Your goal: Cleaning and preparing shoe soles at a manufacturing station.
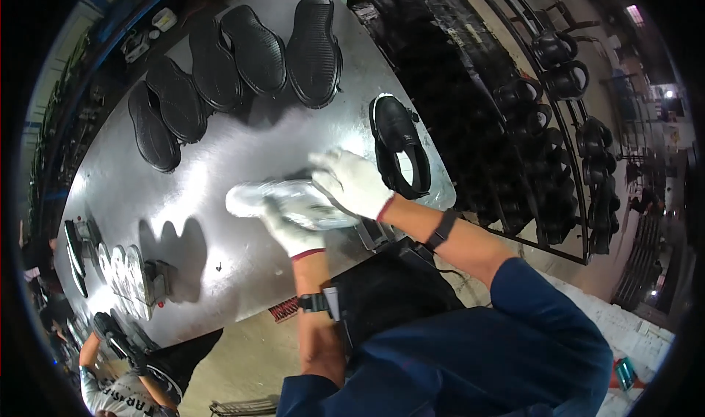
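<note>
white-gloved left hand (pixel 290 233) and white-gloved right hand (pixel 352 184) at a glossy, pale, long round-ended piece (pixel 294 199)

on the left: motion-blurred, dark red cuff at the wrist, fingers at the near edge of the piece and seemingly touching. cannot tell whether gripping or only resting there.

on the right: over the far side, toward the right end, fingers partly bent. too blurred to tell whether pinching an edge or raised just above.

lies between the two, roughly crosswise, on a smooth grey metal table (pixel 242 270); nearer than a curved row of five black shoe soles (pixel 314 49), and to the left of a black, low-cut shoe (pixel 400 145) set with its opening up. cannot tell whether clear moulded plastic or something wrapped in loose film.

looks light, to judge by the bright, streaky shine. probably slick on the outside, more apt to crease or skid on polished metal than to break; possibly stiffer underneath, if wrapped around a core.

best taken by the rounded left end, thumb on top and fingers under the rim, while steadying the right end from above with a flat palm. avoid pinching a loose fold alone: likely to slip through smooth fabric gloves. press gently, spread the hold, keep level.
</note>
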`<state>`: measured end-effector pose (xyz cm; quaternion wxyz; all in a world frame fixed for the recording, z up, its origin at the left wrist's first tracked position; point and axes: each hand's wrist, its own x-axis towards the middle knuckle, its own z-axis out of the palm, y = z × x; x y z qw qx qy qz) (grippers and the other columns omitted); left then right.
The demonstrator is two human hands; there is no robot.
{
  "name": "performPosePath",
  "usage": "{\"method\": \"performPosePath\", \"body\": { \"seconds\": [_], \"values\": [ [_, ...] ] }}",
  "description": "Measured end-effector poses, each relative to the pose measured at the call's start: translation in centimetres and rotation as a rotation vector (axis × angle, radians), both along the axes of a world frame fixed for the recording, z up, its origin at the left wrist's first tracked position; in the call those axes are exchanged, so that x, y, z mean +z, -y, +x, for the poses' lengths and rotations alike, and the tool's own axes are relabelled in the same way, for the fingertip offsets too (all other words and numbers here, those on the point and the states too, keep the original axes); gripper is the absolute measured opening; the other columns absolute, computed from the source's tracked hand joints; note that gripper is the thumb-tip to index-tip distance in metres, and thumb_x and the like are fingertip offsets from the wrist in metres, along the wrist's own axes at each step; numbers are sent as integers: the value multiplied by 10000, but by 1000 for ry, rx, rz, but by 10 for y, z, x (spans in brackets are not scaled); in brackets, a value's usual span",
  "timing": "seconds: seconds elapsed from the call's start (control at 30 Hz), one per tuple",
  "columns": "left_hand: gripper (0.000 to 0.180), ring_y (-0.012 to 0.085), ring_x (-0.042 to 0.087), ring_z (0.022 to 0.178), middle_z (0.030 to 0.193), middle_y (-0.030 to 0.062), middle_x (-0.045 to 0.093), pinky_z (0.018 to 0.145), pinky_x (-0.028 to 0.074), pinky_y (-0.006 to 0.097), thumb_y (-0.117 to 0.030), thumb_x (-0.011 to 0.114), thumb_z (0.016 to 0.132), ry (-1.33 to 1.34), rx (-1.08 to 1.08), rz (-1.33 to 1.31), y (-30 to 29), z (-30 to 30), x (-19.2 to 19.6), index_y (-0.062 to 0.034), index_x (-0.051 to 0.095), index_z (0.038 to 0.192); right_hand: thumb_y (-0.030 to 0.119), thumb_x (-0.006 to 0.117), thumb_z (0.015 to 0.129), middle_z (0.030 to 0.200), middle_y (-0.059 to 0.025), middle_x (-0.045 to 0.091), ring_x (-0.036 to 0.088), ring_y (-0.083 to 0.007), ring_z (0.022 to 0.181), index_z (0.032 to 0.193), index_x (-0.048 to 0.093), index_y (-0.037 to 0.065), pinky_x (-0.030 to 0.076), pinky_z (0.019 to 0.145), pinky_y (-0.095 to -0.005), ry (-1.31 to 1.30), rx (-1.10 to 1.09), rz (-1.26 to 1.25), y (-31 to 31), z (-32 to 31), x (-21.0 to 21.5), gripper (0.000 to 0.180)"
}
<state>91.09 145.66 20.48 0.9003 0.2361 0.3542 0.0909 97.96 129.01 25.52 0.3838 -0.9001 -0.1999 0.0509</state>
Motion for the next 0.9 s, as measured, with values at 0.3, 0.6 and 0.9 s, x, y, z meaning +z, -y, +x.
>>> {"method": "performPosePath", "body": {
  "seconds": [0.3, 0.6, 0.9],
  "values": [
    [901, 385, 481, 1415, 1571, 195, 467, 1203, 389, 571, -717, 541, 959, -143, 410, 382, -260, -24, -13, -103, 403, 1603, 345, 822, 931, 1027, -131, 740, 737, -236, 826, 1227, 669, -13, 640, 699, -416, -679, -744, 1302, -41, 162, -6, 488],
    [783, 327, 535, 1342, 1541, 173, 506, 1154, 446, 501, -564, 607, 977, -172, 72, 595, -203, -8, -19, -63, 473, 1562, 297, 797, 917, 1351, -166, 707, 658, -233, 1246, 1400, 632, -59, 488, 1084, -351, -677, -594, 999, 24, 92, -13, 622],
    [317, 234, 695, 1157, 1242, 166, 743, 986, 569, 343, -39, 542, 1046, 204, -721, -215, -37, 72, -125, 65, 676, 1313, 225, 806, 907, 1442, -149, 644, 576, -220, 1338, 1561, 458, -31, 411, 1184, -349, -927, -314, 697, 100, -133, 4, 783]
  ]
}}
